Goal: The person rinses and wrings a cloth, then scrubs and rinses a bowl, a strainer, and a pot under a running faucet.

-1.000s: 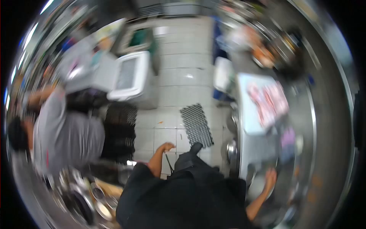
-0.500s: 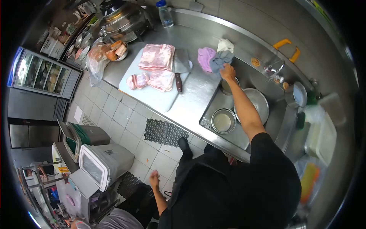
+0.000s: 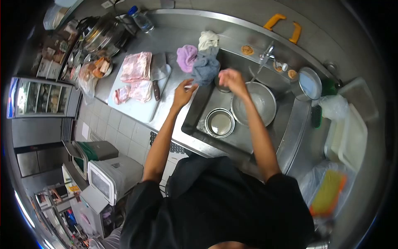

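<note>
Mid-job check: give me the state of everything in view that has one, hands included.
Left hand: open, near the gray cloth
Right hand: over the sink, blurred
Gray cloth: bunched
Purple cloth: bunched
Meat: raw, in pieces
Cleaver: lying flat, unheld
Small pot: uncovered, cloudy liquid inside
Large bowl: uncovered
Tap: flow unclear
Bottle: capped
Fridge: shut
Green-lined bin: open

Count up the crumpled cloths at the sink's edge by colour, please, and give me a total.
Crumpled purple fabric cloth: 1
Crumpled blue-grey fabric cloth: 1
Crumpled off-white fabric cloth: 1
Total: 3
</note>
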Motion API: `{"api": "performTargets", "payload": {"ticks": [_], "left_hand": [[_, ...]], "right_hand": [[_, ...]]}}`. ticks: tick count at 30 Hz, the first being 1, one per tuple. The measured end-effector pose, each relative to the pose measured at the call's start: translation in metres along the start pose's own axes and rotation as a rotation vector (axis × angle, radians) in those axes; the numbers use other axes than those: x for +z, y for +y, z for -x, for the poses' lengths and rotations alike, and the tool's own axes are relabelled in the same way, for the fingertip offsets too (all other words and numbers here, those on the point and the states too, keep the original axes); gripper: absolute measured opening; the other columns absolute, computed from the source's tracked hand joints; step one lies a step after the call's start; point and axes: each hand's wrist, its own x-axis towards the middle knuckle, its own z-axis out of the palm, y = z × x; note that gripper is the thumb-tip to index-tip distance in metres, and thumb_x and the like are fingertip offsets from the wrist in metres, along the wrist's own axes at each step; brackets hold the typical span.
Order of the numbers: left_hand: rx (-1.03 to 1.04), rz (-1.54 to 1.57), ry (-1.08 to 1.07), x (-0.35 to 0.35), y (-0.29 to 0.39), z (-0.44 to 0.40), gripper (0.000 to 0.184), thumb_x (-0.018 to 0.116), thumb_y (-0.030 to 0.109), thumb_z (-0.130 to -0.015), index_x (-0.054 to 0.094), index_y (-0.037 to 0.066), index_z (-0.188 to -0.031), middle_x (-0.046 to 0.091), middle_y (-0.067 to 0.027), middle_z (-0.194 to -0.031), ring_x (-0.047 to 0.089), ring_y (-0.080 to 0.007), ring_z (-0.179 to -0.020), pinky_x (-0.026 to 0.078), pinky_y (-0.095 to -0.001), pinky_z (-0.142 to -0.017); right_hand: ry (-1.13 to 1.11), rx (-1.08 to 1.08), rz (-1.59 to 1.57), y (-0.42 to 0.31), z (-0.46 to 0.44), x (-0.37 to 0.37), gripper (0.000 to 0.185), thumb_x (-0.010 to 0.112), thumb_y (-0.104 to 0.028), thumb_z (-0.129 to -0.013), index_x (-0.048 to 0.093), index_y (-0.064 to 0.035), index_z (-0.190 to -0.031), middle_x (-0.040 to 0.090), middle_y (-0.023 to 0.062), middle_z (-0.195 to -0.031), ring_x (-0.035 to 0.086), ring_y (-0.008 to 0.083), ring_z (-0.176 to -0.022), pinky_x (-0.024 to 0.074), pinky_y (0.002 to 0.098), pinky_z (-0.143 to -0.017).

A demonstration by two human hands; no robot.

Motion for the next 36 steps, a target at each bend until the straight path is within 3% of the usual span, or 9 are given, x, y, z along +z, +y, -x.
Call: {"api": "performTargets", "payload": {"ticks": [2, 4, 12, 17, 21, 23, 27, 29, 36], "left_hand": [[-0.051, -0.055, 0.009, 0.045, -0.025, -0.05, 0.059, 0.067, 0.045, -0.076, 0.054, 0.003, -0.116, 0.062, -0.0156, -0.101, 0.06, -0.0244, -0.095, 0.046, -0.0335, -0.082], [-0.128, -0.482, 0.327, 0.075, -0.03, -0.086, 0.074, 0.066, 0.052, -0.073, 0.045, 0.0, -0.121, 0.06, -0.0208, -0.104, 0.059, -0.0327, -0.098, 0.046, -0.0402, -0.082], [-0.226, -0.856, 0.102, 0.07, -0.017, -0.065, 0.055, 0.064, 0.046, -0.076, 0.053, 0.0, -0.105, 0.064, -0.0185, -0.094, 0.06, -0.0345, -0.094, 0.046, -0.0429, -0.08], [0.083, -0.3, -0.207, 0.091, 0.028, -0.041, 0.034, 0.065, 0.035, -0.08, 0.061, 0.003, -0.089, 0.063, -0.0149, -0.079, 0.06, -0.0253, -0.069, 0.046, -0.0348, -0.066], [0.329, -0.065, -0.728, 0.116, 0.101, -0.056, 0.029, 0.064, 0.029, -0.083, 0.061, 0.003, -0.094, 0.061, -0.0123, -0.081, 0.052, -0.0178, -0.068, 0.044, -0.0312, -0.068], [0.63, 0.062, -0.673, 0.132, 0.115, -0.075, 0.027, 0.064, 0.029, -0.083, 0.061, 0.004, -0.093, 0.061, -0.0117, -0.08, 0.054, -0.0176, -0.069, 0.044, -0.0306, -0.067], [0.431, -0.263, -0.737, 0.124, 0.144, -0.102, 0.037, 0.071, 0.036, -0.076, 0.063, 0.004, -0.094, 0.062, -0.0101, -0.078, 0.058, -0.0173, -0.073, 0.046, -0.0307, -0.067], [0.403, -0.312, -0.764, 0.117, 0.133, -0.114, 0.048, 0.073, 0.043, -0.071, 0.065, 0.004, -0.098, 0.064, -0.0128, -0.079, 0.061, -0.0215, -0.072, 0.047, -0.0319, -0.069], [0.083, 0.422, -0.767, 0.124, 0.135, -0.127, 0.04, 0.073, 0.025, -0.077, 0.061, 0.001, -0.107, 0.066, -0.0069, -0.094, 0.061, -0.0127, -0.085, 0.047, -0.0255, -0.08]], "right_hand": [[-0.008, 0.104, -0.063, 0.026, 0.058, 0.002, 0.016, 0.056, -0.017, -0.089, 0.059, -0.0034, -0.097, 0.062, 0.0014, -0.076, 0.057, 0.0089, -0.064, 0.0446, 0.0223, -0.057], [0.074, 0.25, -0.117, 0.043, 0.112, 0.001, 0.017, 0.057, -0.016, -0.089, 0.059, -0.0028, -0.099, 0.063, 0.0023, -0.079, 0.059, 0.01, -0.068, 0.0464, 0.0231, -0.06], [0.313, 0.325, -0.093, 0.064, 0.219, -0.045, 0.018, 0.058, -0.007, -0.086, 0.056, 0.0015, -0.101, 0.062, 0.0058, -0.083, 0.059, 0.0113, -0.075, 0.0501, 0.0255, -0.067], [0.279, 0.191, 0.335, -0.007, 0.169, -0.057, 0.039, 0.067, -0.008, -0.078, 0.053, -0.0024, -0.114, 0.063, 0.011, -0.104, 0.062, 0.0177, -0.092, 0.0487, 0.031, -0.081], [0.277, -0.209, 0.395, -0.046, 0.088, -0.069, 0.074, 0.077, -0.01, -0.064, 0.04, -0.0043, -0.129, 0.054, 0.0131, -0.121, 0.052, 0.0256, -0.113, 0.038, 0.0349, -0.098], [0.119, -0.158, 0.282, -0.05, 0.054, -0.085, 0.076, 0.081, -0.014, -0.061, 0.044, 0.0, -0.126, 0.057, 0.0148, -0.117, 0.054, 0.0263, -0.108, 0.0402, 0.0341, -0.095], [-0.032, 0.179, 0.408, -0.029, 0.018, -0.133, 0.069, 0.083, -0.025, -0.06, 0.054, 0.0028, -0.116, 0.06, 0.0159, -0.111, 0.056, 0.0249, -0.104, 0.0418, 0.0336, -0.092], [0.209, 0.236, 0.544, -0.045, 0.02, -0.15, 0.061, 0.082, -0.036, -0.062, 0.062, 0.0041, -0.104, 0.062, 0.0161, -0.104, 0.057, 0.0235, -0.1, 0.0433, 0.0326, -0.088], [0.184, 0.239, 0.643, -0.04, 0.044, -0.197, 0.062, 0.081, -0.04, -0.061, 0.063, 0.0052, -0.099, 0.06, 0.0192, -0.104, 0.056, 0.0278, -0.102, 0.0442, 0.0346, -0.086]]}}
